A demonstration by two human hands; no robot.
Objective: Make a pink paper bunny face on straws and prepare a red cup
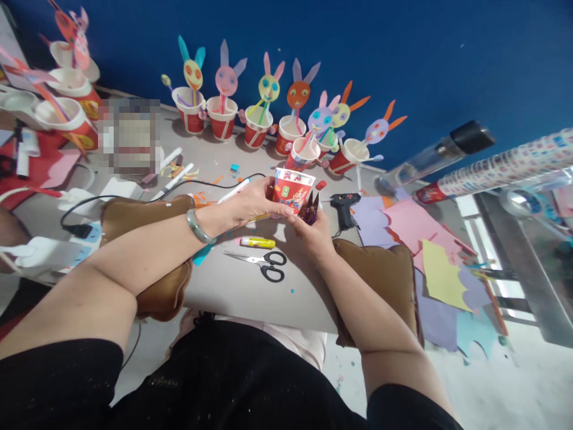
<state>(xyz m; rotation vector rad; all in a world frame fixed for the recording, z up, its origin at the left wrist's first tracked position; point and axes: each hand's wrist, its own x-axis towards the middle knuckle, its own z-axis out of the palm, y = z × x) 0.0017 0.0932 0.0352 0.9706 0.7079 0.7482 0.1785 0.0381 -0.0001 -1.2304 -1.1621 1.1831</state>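
Observation:
My left hand (256, 206) is closed round a red printed paper cup (293, 190), held upright above the table, its thumb across the front. Close to the cup's lower right side, my right hand (317, 234) grips a pair of dark snips (312, 206) with two pointed blades up. Its fingertips are near or touching the cup; I cannot tell which. On the table below lie a yellow glue stick (257, 242) and black-handled scissors (268, 264). A small red cap (321, 185) lies just beyond the snips.
Several red cups with paper rabbit faces, such as a pink one (222, 125), line the blue wall. A black glue gun (344, 209) lies right, near coloured paper sheets (441, 272). Brown cushions (376, 275) flank the work area. Cables and a power strip (87, 245) are left.

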